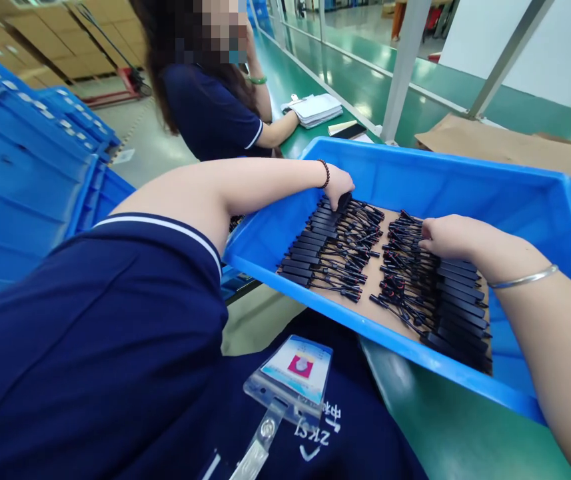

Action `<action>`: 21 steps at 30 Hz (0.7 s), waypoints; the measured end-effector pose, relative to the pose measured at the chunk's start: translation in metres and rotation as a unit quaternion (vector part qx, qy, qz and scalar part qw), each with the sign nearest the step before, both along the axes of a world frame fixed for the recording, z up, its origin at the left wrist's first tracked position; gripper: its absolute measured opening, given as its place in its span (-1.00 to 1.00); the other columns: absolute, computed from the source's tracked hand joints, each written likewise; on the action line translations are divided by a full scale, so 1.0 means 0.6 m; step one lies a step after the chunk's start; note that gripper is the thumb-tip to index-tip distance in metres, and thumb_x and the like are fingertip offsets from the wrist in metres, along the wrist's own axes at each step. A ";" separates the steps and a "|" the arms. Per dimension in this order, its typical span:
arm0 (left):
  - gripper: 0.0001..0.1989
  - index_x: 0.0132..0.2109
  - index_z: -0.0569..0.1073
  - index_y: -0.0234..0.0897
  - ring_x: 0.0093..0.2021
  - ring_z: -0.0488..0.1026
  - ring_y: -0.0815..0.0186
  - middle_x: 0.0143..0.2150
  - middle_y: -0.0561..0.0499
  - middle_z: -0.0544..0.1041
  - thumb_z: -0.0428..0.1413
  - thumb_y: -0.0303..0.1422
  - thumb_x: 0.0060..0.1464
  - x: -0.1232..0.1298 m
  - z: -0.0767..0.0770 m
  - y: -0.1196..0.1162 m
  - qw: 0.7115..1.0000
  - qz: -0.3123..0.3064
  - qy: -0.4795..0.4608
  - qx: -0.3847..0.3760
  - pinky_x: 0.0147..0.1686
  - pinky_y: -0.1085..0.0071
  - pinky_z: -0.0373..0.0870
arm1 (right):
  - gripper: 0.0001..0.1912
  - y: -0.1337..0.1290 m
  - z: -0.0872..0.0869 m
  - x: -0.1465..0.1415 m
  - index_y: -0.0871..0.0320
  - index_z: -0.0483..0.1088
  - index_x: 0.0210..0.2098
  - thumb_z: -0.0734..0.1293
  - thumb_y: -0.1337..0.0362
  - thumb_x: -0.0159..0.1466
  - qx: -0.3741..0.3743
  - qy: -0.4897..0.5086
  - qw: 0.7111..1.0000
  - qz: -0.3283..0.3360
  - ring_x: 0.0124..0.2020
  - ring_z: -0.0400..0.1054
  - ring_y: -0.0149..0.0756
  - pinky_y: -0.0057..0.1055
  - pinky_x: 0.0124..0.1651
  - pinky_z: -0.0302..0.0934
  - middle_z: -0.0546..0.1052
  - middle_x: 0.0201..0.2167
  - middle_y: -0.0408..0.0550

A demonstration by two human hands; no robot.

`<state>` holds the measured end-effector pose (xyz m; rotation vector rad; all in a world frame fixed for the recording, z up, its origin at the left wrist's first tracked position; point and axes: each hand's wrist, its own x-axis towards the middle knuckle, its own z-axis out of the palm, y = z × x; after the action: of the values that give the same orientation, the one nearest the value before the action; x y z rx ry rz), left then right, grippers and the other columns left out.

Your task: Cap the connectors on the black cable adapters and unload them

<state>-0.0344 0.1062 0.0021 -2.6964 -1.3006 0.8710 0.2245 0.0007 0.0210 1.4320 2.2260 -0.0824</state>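
Observation:
A large blue bin (465,180) holds two rows of black cabled parts lying on a cardboard sheet (376,267). At the far end of the left row (310,247), my left hand (338,185) has its fingers closed on a black part. Over the upper end of the right row (460,300), my right hand (448,237) has its fingers curled together beside the cables; what they hold, if anything, is hidden.
A person in a dark blue shirt (210,107) sits beyond the bin, an arm by a stack of papers (318,110). Blue crates (20,160) stand at the left. Flat cardboard (505,143) lies behind the bin, near a metal post (405,67).

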 end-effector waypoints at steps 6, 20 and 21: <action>-0.23 0.05 0.41 -0.45 -0.14 0.42 0.01 -0.05 -0.30 0.44 0.16 -0.05 -0.31 -0.013 -0.007 -0.002 0.996 -0.078 0.022 0.039 -0.16 0.27 0.30 | -0.62 0.007 0.006 0.004 0.18 0.43 -0.12 0.20 0.10 0.20 -0.004 -0.003 1.000 -0.003 -0.22 0.41 0.02 -0.21 -0.30 0.24 0.51 -0.21 0.16; -0.24 0.04 0.39 -0.42 -0.10 0.42 0.08 0.03 -0.28 0.41 0.16 -0.04 -0.31 0.002 -0.025 -0.022 0.997 0.058 -0.014 0.051 -0.16 0.35 0.35 | -0.65 -0.006 0.030 0.013 0.21 0.47 -0.14 0.25 0.14 0.21 -0.004 0.016 1.000 -0.005 -0.20 0.42 -0.06 -0.26 -0.23 0.26 0.52 -0.17 0.14; -0.25 0.04 0.39 -0.41 -0.09 0.42 0.10 0.01 -0.26 0.43 0.17 -0.06 -0.31 0.004 -0.026 -0.022 0.996 0.076 -0.009 0.045 -0.16 0.38 0.36 | -0.67 -0.007 0.028 0.013 0.20 0.48 -0.15 0.26 0.15 0.20 -0.006 0.022 1.000 -0.005 -0.21 0.42 -0.07 -0.25 -0.23 0.26 0.52 -0.18 0.13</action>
<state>-0.0318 0.0928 -0.0138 -2.5702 -1.5252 0.7807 0.2323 -0.0035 0.0378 1.4473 2.2498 -0.1309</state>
